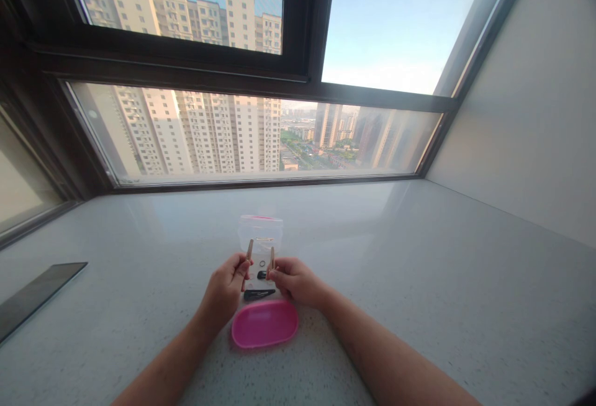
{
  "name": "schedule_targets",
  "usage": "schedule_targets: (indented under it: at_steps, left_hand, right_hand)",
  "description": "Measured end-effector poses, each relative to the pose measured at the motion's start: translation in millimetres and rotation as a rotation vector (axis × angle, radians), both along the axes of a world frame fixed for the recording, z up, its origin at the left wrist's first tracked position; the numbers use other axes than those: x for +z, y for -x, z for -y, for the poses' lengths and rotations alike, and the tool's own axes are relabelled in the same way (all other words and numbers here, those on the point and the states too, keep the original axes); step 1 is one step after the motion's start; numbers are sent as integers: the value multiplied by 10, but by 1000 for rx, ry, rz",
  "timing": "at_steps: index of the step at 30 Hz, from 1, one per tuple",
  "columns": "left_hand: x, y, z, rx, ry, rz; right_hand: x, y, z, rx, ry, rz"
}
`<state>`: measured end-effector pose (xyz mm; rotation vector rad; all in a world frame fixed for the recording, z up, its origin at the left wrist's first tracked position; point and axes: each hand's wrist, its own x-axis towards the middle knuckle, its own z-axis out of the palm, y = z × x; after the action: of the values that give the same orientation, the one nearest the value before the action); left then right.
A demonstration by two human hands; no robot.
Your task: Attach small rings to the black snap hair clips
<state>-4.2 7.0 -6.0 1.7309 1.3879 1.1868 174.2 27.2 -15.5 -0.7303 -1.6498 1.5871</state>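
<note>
Pinched in the left hand [228, 283] is one tan piece [250, 249], in the right hand [294, 279] a second piece [272, 257], probably clips; slackening could drop either into the near pink tray [264, 325].

Bare forearms [386, 347], bare wrists [325, 297], bare-fingered grip [294, 279]

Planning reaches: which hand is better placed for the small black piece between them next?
Probably the right hand: it looks closer to that black piece than the left hand, though both hold something.
</note>
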Motion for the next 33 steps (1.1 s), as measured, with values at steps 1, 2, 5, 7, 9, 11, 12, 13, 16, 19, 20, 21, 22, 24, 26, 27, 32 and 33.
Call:
schedule_targets:
  at_steps: [1, 2, 5, 7, 9, 11, 12, 13, 16, 19, 20, 21, 22, 24, 26, 27, 32, 33]
  left_hand:
    - [0, 1, -2, 5, -1, -6]
    - [-1, 2, -4, 9, -1, -12]
    - [-11, 5, -12, 7, -1, -14]
    - [-21, 7, -16, 1, 2, -2]
    - [-30, 9, -20, 1, 10, 13]
    - [-33, 9, -22, 5, 23, 27]
    - [-33, 7, -21, 8, 30, 36]
    - [-32, 5, -20, 8, 33, 45]
    - [-26, -4, -12, 11, 39, 70]
    - [-26, -13, -4, 16, 51, 93]
    - [-26, -15, -2, 19, 50, 101]
    - [-25, -17, -1, 21, 46, 109]
    - [-23, -19, 1, 23, 41, 114]
    - [-15, -22, 3, 17, 31, 118]
    - [-3, -23, 5, 5, 24, 112]
    - [3, -24, 6, 0, 21, 108]
    - [13, -23, 9, -16, 31, 100]
    - [11, -23, 8, -18, 33, 98]
  right_hand:
    - [-1, 1, 1, -4, 0, 4]
    - [-2, 2, 1, -9, -1, 7]
    - [2, 5, 3, -10, -8, 10]
    - [10, 7, 7, -5, -16, 10]
    - [22, 9, 11, -6, -21, 20]
    - [35, 10, 15, -13, -27, 35]
    - [41, 10, 17, -17, -32, 42]
    - [46, 10, 19, -21, -38, 47]
    - [48, 10, 18, -33, -57, 51]
    - [29, 12, 10, -42, -61, 54]
    - [19, 13, 6, -44, -56, 53]
    - [10, 13, 3, -48, -49, 51]
    - [2, 14, -1, -50, -41, 50]
    - [-7, 12, -5, -51, -29, 51]
    - [-7, 9, -6, -43, -27, 57]
    - [-6, 7, -6, -39, -28, 60]
    - [-8, 7, -12, -34, -12, 56]
    - [-12, 9, -14, -31, -4, 52]
